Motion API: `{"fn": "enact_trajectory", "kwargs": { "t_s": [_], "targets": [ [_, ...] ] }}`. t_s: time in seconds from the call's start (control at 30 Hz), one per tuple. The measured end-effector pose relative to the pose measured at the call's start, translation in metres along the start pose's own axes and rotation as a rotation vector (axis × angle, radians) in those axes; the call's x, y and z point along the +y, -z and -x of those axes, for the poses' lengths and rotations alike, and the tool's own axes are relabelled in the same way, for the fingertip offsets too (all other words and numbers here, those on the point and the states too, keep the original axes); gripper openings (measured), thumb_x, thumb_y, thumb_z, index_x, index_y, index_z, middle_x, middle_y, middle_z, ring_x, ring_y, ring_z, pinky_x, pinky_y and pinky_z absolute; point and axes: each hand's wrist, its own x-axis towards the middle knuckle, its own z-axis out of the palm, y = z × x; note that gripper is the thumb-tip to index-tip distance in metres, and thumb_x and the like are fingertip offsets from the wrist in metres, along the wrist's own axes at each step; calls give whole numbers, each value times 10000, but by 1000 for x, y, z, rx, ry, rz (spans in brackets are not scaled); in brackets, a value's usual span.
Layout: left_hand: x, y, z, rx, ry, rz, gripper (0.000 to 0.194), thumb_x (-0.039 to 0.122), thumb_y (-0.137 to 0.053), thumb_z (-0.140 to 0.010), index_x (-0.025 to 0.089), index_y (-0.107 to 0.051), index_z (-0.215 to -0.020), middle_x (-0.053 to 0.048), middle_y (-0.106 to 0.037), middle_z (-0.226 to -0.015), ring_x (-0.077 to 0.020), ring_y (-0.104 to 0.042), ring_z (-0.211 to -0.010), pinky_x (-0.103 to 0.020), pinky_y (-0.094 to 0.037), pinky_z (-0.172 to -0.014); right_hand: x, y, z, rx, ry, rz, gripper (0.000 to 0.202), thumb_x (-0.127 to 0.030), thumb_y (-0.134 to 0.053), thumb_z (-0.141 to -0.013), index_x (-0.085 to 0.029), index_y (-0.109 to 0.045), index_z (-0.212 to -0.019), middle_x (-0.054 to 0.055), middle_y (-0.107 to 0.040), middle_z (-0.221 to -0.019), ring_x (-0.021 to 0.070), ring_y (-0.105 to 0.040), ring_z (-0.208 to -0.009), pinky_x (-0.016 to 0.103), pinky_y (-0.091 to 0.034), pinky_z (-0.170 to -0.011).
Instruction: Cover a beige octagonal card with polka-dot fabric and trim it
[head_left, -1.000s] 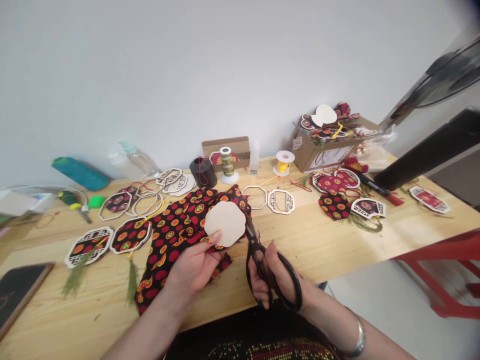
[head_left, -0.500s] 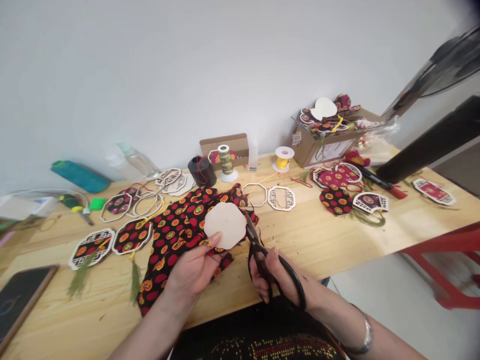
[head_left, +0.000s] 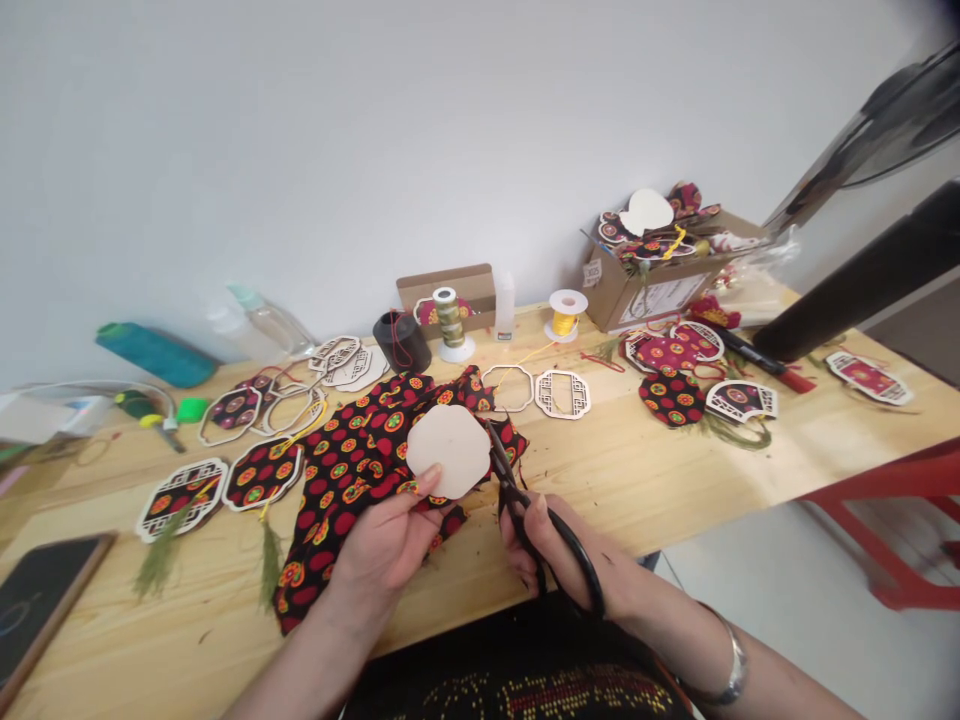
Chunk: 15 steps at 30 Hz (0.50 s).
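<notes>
My left hand (head_left: 397,535) pinches a pale scalloped card (head_left: 448,452) against black patterned fabric (head_left: 360,450), thumb on top and fingers underneath. The fabric, printed with red dots and bright flowers, spreads over the table to the left and behind the card. In my right hand (head_left: 559,550) are black-handled scissors (head_left: 517,490), with fingers through the loops. Their blades point up and away at the card's right edge, where a flap of fabric lies beyond them. How much cloth sits between the blades cannot be made out.
Fabric-covered ornaments (head_left: 264,474) and wooden frames (head_left: 563,394) lie around the wooden table (head_left: 600,480). Thread spools (head_left: 452,325) and a cardboard box (head_left: 660,285) stand along the wall. A phone (head_left: 49,610) rests at front left; a red stool (head_left: 892,530) is at right.
The scissor blades have come closer together, and the fabric flap to their right reaches out further. My left hand keeps its hold on the card and fabric.
</notes>
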Motion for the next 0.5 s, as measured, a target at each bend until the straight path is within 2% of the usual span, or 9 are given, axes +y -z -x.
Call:
{"fn": "enact_trajectory", "kwargs": {
  "t_s": [0.17,0.37,0.5],
  "targets": [
    [-1,1,-2,25,-14,-3,623,-75,-408,-867,148,-425,-1448,-63,-787,-940,-114,-728,-645,-173,-578,-798,8,-3,-2,3,27,-24,522,-631,-219,-964,-216,-463,-763,-8,-457,-655,131,-432,-603,284,-393,-571],
    [-3,0,0,42,-29,-20,613,-75,-421,-850,134,-452,-1426,-86,-783,-947,-123,-719,-609,-187,-598,-710,1,-1,-3,-23,51,71,546,-618,-181,-973,-211,-483,-771,-4,-461,-646,139,-442,-604,308,-383,-604],
    [-3,-2,2,54,-29,-28,618,-68,-434,-833,133,-468,-1416,-96,-778,-983,-131,-720,-624,-202,-599,-726,1,-1,-3,-20,40,45,541,-634,-194,-963,-217,-473,-760,-1,-462,-646,145,-442,-599,304,-391,-580]
  ]
}}
